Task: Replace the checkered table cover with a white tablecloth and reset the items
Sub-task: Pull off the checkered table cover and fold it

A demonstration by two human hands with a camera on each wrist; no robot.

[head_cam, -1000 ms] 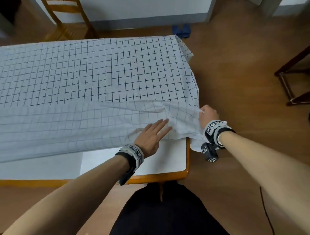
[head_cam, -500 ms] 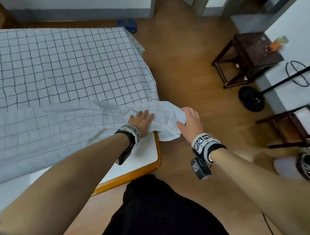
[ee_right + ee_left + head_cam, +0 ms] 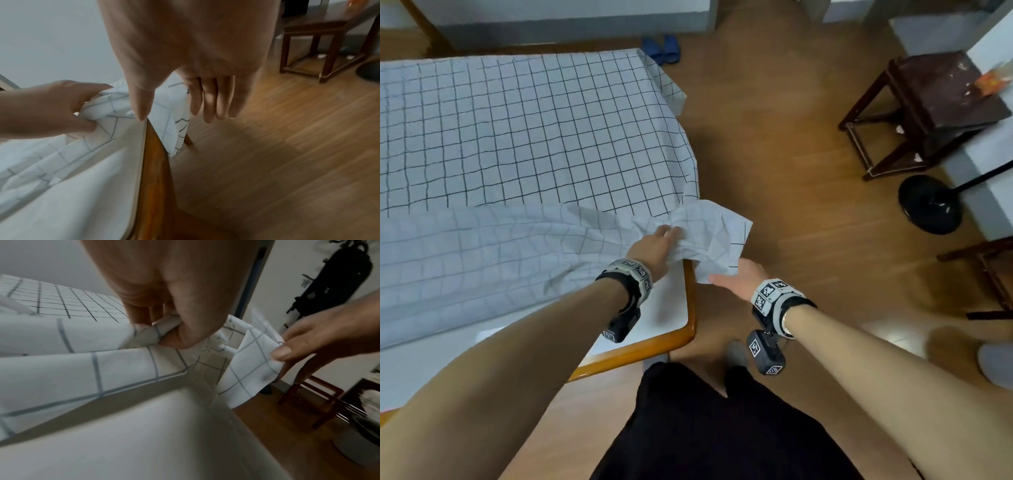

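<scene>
Checkered cover [image 3: 524,137] lies mostly spread over the surface [image 3: 674,337], near edge folded back, white top bare at the near right corner. Left hand [image 3: 654,245] clenched on a bunched fold of it at that corner. Right hand [image 3: 739,279] beside the hanging flap, fingers straight, thumb touching cloth, no firm grasp. Risk: pulling from one bunched point could snag the far overhang or drag cloth onto the floor [image 3: 808,171].

The checkered cover [image 3: 524,130] runs off the head view's left edge, hiding most of the tabletop [image 3: 671,308]; bunched cloth conceals the left grip's fingertips [image 3: 671,233].
</scene>
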